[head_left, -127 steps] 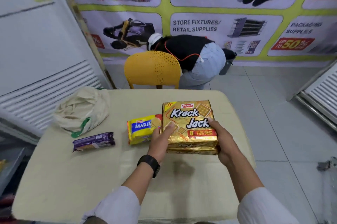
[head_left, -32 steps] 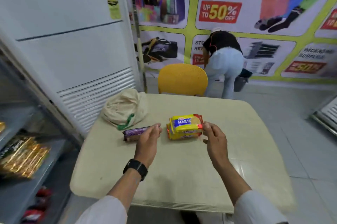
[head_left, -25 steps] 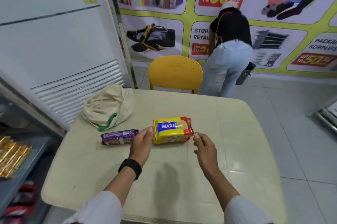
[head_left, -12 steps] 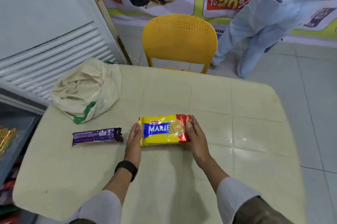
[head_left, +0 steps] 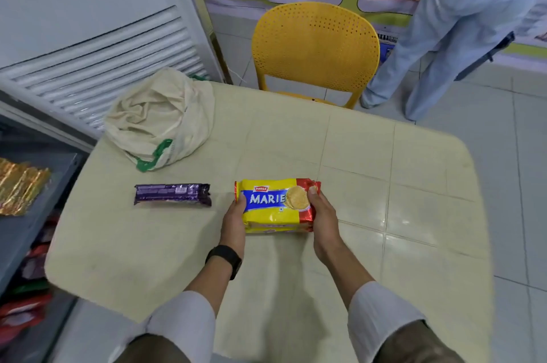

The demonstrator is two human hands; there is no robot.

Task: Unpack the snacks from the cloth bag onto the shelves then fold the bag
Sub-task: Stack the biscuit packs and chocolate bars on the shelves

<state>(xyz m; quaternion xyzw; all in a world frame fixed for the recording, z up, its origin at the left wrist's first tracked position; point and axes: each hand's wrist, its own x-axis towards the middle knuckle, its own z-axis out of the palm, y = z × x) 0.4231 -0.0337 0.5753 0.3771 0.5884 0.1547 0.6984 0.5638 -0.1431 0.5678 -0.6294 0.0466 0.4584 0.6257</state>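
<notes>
yellow plastic marie biscuit packet (head_left: 273,205) gripped at its two ends by left hand (head_left: 234,222) and right hand (head_left: 322,216), likely to carry it shelfward.

The yellow, blue and red Marie biscuit packet (head_left: 275,206) is glossy plastic film with crimped end seals. The purple wrapped biscuit roll (head_left: 172,194) is shiny, slightly wrinkled foil-like film. The cream cloth bag with green trim (head_left: 158,120) is matt woven fabric, heavily creased. The pale beige square table (head_left: 370,185) has a smooth moulded plastic top with a faint grid of lines and a soft sheen. The yellow perforated chair (head_left: 315,43) is matt plastic. The gold packet (head_left: 20,185) on the grey shelf (head_left: 38,232) is reflective, crinkled foil; the shelf looks like matt painted metal. The black wrist band (head_left: 226,256) is matt. The floor tiles (head_left: 488,126) are glossy.
</notes>
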